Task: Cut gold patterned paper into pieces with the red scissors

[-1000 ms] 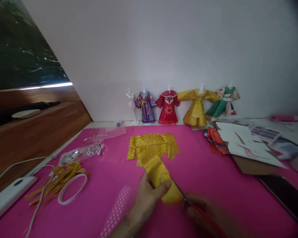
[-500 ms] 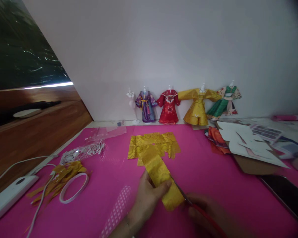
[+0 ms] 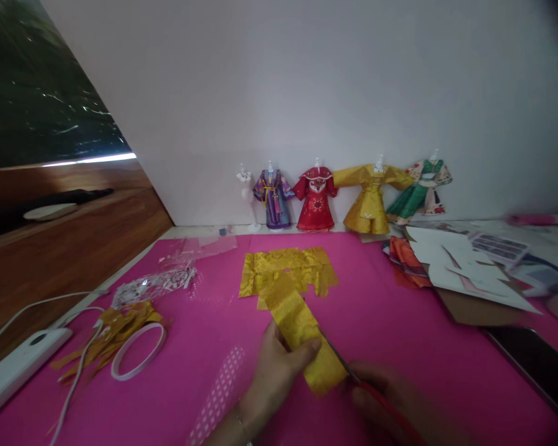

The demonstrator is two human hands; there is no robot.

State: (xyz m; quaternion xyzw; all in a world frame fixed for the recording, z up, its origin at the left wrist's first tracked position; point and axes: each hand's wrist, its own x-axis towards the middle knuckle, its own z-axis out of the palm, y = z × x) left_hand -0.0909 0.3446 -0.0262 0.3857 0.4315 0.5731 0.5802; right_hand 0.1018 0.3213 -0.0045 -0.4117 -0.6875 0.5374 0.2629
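Near the surface's [image 3: 177, 402] front edge, your right hand [image 3: 388, 379] held red-handled scissors [image 3: 371, 391], blades against the yellow strip [image 3: 302, 322] your left hand [image 3: 279, 368] pinched. Beyond it, yellow pieces [image 3: 265, 266] lay toward the back edge.

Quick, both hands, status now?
Left hand: closed, pinching the yellow strip, thumb on top.
Right hand: closed, holding the red-handled scissors, blades along the strip's edge.

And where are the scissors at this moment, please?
In the head view, the scissors are at the lower right of centre, in the right hand, along the right edge of the yellow strip.
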